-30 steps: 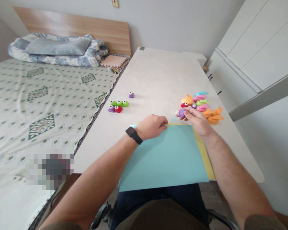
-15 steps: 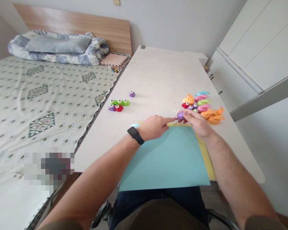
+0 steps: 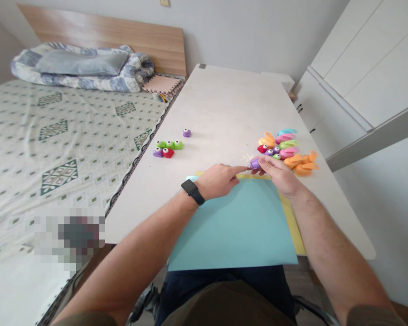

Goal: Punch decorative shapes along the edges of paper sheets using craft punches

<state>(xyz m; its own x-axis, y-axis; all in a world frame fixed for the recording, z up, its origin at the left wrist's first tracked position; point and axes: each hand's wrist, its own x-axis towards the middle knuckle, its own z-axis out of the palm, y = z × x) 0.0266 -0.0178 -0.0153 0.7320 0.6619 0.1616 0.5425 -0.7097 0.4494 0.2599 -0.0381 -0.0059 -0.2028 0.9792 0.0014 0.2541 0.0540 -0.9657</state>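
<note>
My right hand grips a small purple craft punch, its thumb on top and fingers beneath. My left hand, wearing a black watch, stretches its index finger to the punch's left end; its other fingers are curled. Whether that fingertip holds anything tiny is unclear. Just behind the punch lies a patch of small white paper bits. Below both hands a light blue paper sheet overlaps a yellow sheet and overhangs the table's front edge.
Several small punches, green, purple and red, stand at the left of the white table, with one purple punch apart. More small punches and several lever-handled punches crowd the right. A bed adjoins the left side.
Almost nothing differs. The purple punch and my left fingertip have shifted very slightly, still together.
</note>
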